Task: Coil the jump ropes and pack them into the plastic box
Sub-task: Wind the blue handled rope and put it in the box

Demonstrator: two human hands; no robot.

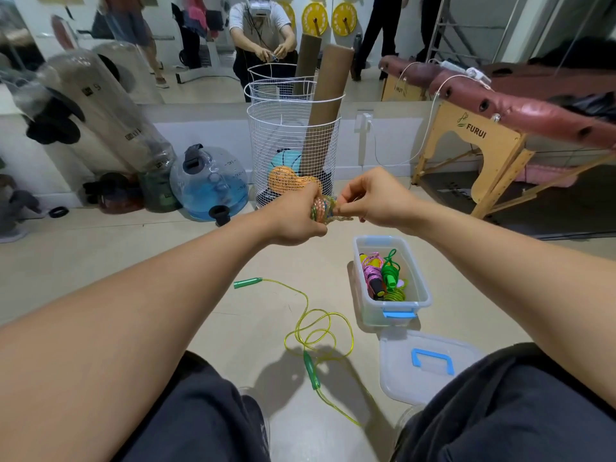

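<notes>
From the head view, both arms stretch out ahead over the floor, and the two hands meet in the air above it. The left hand [295,218] is curled round a coiled multicoloured jump rope [324,210], the bundle sticking out past its fingers toward the other hand. The right hand [373,198] sits just beside that bundle, its thumb and fingertips pinching a strand at the coil's edge, so the rope lies right between the two grips and touches both.

Below and a little to the right of the hands, on the floor, stands the plastic box [420,288], open, with blue latches. Inside it lie coiled ropes already packed: a pink one [371,270] next to a green one [390,271], with yellow-green loops under them; I cannot tell how many in all. Nearer the person than the box, its lid [403,381] lies flat with a blue handle on top.

Under the left hand and nearer to the knees, a yellow-green jump rope [320,331] sprawls uncoiled on the floor, one green handle out to the left, the other close to the legs, well apart from either grip.

Beyond the hands stands a white wire basket [290,141], and to the right a folding massage table [500,105].
</notes>
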